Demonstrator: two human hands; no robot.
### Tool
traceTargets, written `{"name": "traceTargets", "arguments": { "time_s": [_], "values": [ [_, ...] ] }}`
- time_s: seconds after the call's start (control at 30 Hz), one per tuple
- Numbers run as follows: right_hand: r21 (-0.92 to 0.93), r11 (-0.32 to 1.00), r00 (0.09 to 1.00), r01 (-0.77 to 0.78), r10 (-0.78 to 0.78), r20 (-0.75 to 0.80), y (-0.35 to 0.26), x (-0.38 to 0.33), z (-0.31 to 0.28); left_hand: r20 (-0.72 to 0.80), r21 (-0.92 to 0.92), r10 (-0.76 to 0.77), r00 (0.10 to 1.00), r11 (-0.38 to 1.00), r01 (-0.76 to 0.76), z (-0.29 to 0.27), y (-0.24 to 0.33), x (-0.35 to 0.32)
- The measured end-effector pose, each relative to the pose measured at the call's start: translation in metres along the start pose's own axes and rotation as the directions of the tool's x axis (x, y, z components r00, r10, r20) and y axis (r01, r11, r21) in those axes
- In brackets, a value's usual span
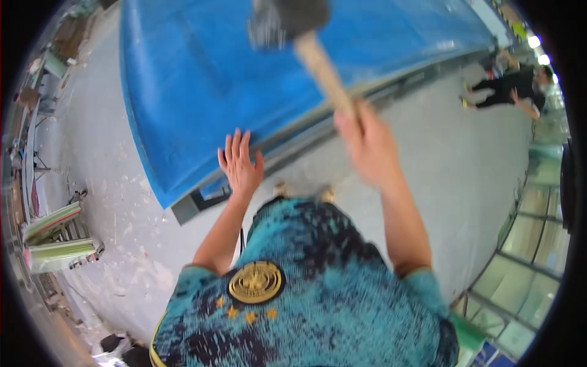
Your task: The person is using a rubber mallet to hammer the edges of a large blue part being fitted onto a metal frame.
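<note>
Right hand (pixel 367 144) wrapped shut around the wooden handle of a mallet (pixel 287 24), gripping near the handle's end; the dark head sits high over the blue sheet (pixel 195 85), motion-blurred. Left hand (pixel 239 162) lies flat on the sheet near its front edge, fingers together and extended, palm down, holding nothing. The sheet is a large blue-covered panel resting on a dark metal frame (pixel 189 208) above a grey concrete floor (pixel 465 165); it fills the upper middle of the view, just ahead of the person's torso. The step in hand looks like striking the panel while bracing it. To do it well, in my judgement: keep the left hand well apart from the strike spot, since it sits close to the line of the handle; land the head flat, not on its edge, so the blue skin isn't dented or torn; let the weight of the head do the work. Another person (pixel 510 85) in dark clothes is on the floor far right, well apart. Stacked boards (pixel 58 235) lie at left.
</note>
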State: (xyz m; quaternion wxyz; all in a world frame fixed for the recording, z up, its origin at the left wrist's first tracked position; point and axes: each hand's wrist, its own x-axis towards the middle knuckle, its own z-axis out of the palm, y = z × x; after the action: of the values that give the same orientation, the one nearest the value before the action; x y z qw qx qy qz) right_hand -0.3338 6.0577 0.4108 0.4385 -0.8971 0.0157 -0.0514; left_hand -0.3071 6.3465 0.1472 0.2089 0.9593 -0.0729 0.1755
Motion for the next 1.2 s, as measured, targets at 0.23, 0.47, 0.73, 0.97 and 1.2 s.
{"name": "traceTargets", "arguments": {
  "time_s": [0.23,0.47,0.73,0.97,1.2],
  "values": [
    [-0.162,0.981,0.984,0.111,-0.131,-0.120,0.169,-0.051,0.085,0.043,-0.046,0.100,0.994,0.994,-0.098,-0.004,0.009,0.010],
    [0.235,0.967,0.965,0.099,-0.036,-0.259,0.033,-0.009,0.032,-0.010,-0.024,0.091,0.996,0.996,-0.091,-0.006,0.005,0.005],
    [-0.091,0.989,0.984,-0.117,0.103,-0.145,0.076,0.032,-0.021,0.007,-0.023,0.085,0.996,0.996,-0.085,0.005,0.003,0.016],
    [-0.156,0.988,0.965,-0.006,-0.036,-0.260,0.169,-0.006,0.033,0.008,-0.055,0.135,0.991,0.989,-0.134,-0.002,0.013,0.012],
    [-0.046,0.993,0.950,-0.108,0.089,-0.299,0.023,0.030,-0.032,0.029,-0.033,0.082,0.996,0.996,-0.081,-0.011,0.007,0.006]
  ]
}}
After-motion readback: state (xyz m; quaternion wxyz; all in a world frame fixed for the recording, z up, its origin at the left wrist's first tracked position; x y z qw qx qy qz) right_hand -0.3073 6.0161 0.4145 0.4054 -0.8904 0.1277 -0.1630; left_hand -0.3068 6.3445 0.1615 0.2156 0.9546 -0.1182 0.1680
